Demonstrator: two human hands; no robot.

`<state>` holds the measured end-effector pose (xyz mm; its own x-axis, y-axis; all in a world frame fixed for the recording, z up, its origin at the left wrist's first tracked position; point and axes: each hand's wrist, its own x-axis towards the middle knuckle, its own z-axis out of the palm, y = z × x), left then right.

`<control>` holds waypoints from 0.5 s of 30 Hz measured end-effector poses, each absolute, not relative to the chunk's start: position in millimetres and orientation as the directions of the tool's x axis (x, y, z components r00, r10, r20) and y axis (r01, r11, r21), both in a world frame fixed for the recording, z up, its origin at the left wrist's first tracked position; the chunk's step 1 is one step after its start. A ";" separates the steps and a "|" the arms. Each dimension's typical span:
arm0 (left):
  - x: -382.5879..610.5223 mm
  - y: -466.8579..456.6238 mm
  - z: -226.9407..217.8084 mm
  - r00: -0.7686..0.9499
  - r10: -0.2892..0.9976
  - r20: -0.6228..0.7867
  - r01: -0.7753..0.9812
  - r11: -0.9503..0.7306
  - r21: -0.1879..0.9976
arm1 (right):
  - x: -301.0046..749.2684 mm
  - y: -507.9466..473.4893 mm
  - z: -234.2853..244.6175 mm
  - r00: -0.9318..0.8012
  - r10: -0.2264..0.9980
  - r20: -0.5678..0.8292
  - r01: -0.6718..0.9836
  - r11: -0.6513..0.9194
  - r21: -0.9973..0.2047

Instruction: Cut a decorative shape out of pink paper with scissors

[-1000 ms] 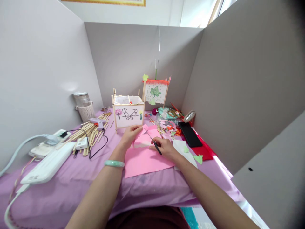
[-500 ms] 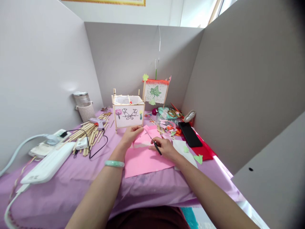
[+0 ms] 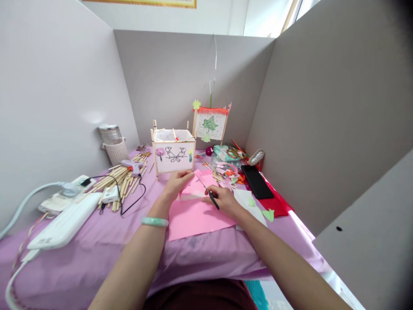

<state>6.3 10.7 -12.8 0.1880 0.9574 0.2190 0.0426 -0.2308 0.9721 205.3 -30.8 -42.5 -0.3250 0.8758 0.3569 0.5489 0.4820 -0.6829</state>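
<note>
Pinching a small piece of pink paper (image 3: 197, 173) between thumb and fingers, the person's left hand (image 3: 177, 183) holds it just above a large rectangular pink paper sheet (image 3: 200, 219) lying on the purple cloth-covered bench (image 3: 106, 254). The right hand (image 3: 224, 200) has its fingers curled closed around black-handled metal scissors (image 3: 213, 199), blades reaching up to the small piece; from here I cannot tell how far apart those blades stand. Just beyond the left hand, a white paper box framed in wooden sticks (image 3: 174, 157), with birds drawn on its front, blocks the way forward. Off to the left lie loose pale wooden sticks (image 3: 114, 183), with a lilac glue gun (image 3: 133, 165) on top and a long white power strip (image 3: 66, 220) nearer the edge. Colourful paper scraps (image 3: 230, 172) crowd the space past the right hand, beside a flat black rectangular device (image 3: 257, 181) resting partly on a red sheet (image 3: 274, 208).
</note>
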 end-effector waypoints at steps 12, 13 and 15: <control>5.9 10.1 -10.3 0.101 0.970 0.223 -0.032 -0.221 0.975 | 204.1 -33.0 -41.9 -0.333 0.881 0.336 0.539 0.471 -0.698; 6.0 9.8 -9.7 0.095 0.971 0.220 -0.038 -0.217 0.975 | 204.1 -33.1 -41.9 -0.334 0.881 0.334 0.535 0.469 -0.702; 6.3 9.1 -8.8 0.086 0.973 0.216 -0.049 -0.213 0.976 | 204.2 -33.3 -41.9 -0.337 0.881 0.333 0.531 0.470 -0.705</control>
<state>6.3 9.1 -8.8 0.0859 0.9726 0.2161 -0.0488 -0.2125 0.9759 204.2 -33.3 -41.9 -0.3372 0.8805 0.3332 0.5314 0.4701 -0.7047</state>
